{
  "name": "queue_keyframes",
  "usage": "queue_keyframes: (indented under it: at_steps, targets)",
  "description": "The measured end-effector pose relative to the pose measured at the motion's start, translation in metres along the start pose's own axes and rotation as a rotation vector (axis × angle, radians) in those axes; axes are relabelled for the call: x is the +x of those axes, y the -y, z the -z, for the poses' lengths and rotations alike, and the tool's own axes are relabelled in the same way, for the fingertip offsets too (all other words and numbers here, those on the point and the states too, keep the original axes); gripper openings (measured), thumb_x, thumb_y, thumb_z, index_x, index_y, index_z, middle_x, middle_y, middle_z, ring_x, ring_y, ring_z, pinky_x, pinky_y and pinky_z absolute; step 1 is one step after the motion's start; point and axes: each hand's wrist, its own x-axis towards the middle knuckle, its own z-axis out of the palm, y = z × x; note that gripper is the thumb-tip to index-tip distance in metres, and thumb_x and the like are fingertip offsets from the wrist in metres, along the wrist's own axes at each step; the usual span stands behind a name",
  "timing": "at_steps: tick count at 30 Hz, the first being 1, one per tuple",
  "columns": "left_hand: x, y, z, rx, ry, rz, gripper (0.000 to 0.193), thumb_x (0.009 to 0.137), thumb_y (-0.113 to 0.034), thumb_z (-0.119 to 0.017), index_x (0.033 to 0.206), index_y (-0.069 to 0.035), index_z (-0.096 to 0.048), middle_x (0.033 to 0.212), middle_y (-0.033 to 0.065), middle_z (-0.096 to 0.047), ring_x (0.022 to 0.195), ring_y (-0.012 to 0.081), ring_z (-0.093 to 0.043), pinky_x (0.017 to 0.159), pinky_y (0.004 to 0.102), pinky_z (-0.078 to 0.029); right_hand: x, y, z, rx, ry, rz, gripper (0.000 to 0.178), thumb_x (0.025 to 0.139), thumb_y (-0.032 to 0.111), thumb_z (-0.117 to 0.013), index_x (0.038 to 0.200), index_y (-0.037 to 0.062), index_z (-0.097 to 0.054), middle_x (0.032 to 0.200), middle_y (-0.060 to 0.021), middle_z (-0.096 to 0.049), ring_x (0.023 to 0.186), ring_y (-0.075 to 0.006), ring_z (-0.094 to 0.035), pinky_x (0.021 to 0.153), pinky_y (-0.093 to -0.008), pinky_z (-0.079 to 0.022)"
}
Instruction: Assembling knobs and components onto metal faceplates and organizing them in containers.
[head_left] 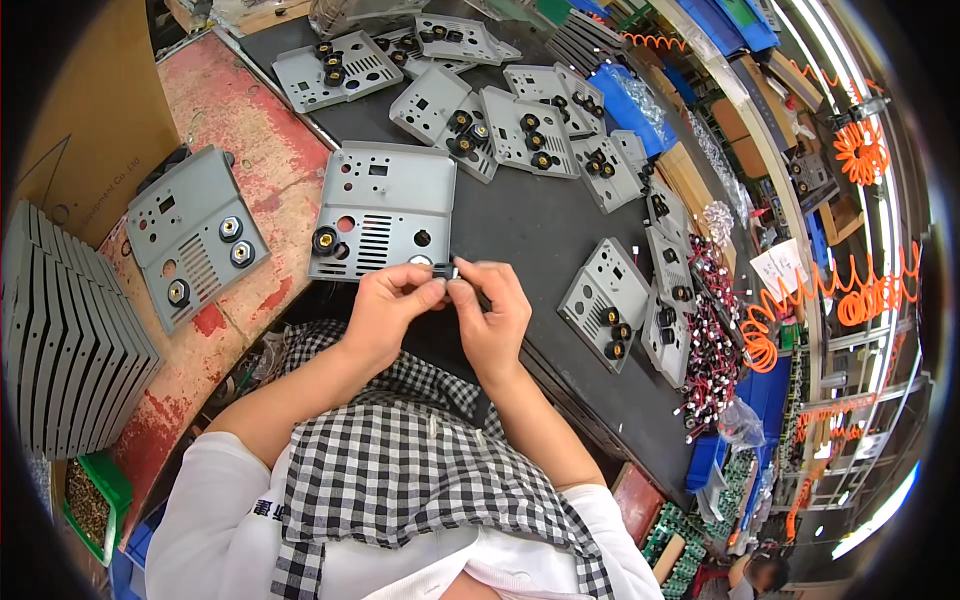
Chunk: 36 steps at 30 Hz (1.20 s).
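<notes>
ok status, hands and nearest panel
Left fingers and right fingers pinching small dark part. Grey panel just beyond. Left fingers partly hide its near edge.

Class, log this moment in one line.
left hand: pinches small part | right hand: same part | panel: ahead, black fitting at left

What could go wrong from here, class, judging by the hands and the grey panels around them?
The small black part is pinched by the fingertips of the left hand and right hand, so it might slip and drop onto the checked apron. The slotted grey panel before the hands lies close to the near edge of the black worktop, so a bump could shift it. Farther away, panels with black fittings overlap, so moving one might scrape another.
</notes>
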Motion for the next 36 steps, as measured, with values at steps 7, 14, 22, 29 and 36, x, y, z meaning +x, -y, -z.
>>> queue_keyframes:
  at_steps: [7,14,22,29,36]
  targets:
    - [-0.013,-0.017,0.002,-0.421,0.044,0.310,0.019,0.088,-0.016,-0.059,0.102,-0.003,-0.060,0.099,0.0071,-0.063,0.089,0.0153,-0.063,0.082,0.0298,-0.050,0.026,0.029,0.008,0.020,0.372,0.374,0.041,0.066,0.014,-0.075,0.105,0.0068,-0.064,0.096,-0.0090,-0.063,0.096,-0.0269,-0.058,0.088,-0.0378,-0.044]
    - [-0.010,-0.001,0.023,-0.464,0.099,0.312,0.013,0.089,-0.016,-0.058,0.095,-0.005,-0.063,0.094,0.0041,-0.065,0.086,0.0127,-0.061,0.077,0.0265,-0.048,0.030,0.008,0.022,0.146,0.519,-0.114,0.041,0.068,0.009,-0.076,0.106,0.0054,-0.062,0.094,-0.0085,-0.062,0.070,-0.0164,-0.063,0.061,-0.0273,-0.051]
    - [-0.024,0.021,0.063,-0.480,0.046,0.434,0.010,0.089,-0.013,-0.057,0.097,-0.008,-0.060,0.094,0.0052,-0.063,0.090,0.0182,-0.060,0.081,0.0304,-0.048,0.022,0.008,0.002,-0.141,0.484,0.151,0.028,0.070,0.012,-0.073,0.096,0.0055,-0.064,0.088,-0.0102,-0.061,0.066,-0.0234,-0.063,0.059,-0.0321,-0.052]
    - [0.044,0.022,0.056,-0.520,-0.260,0.369,0.022,0.092,-0.023,-0.049,0.111,-0.010,-0.052,0.104,0.0044,-0.060,0.094,0.0178,-0.060,0.081,0.0324,-0.053,0.042,-0.018,-0.014,-0.032,0.373,-0.093,0.028,0.073,0.011,-0.072,0.099,0.0036,-0.065,0.089,-0.0093,-0.063,0.064,-0.0163,-0.062,0.061,-0.0276,-0.051]
    - [0.053,0.035,0.058,-0.578,0.016,0.417,0.033,0.094,-0.036,-0.038,0.109,-0.011,-0.053,0.103,0.0055,-0.059,0.091,0.0194,-0.060,0.078,0.0355,-0.054,0.032,-0.022,-0.008,0.037,0.466,-0.179,0.030,0.073,0.008,-0.072,0.102,0.0030,-0.065,0.090,-0.0094,-0.064,0.066,-0.0142,-0.062,0.061,-0.0255,-0.051]
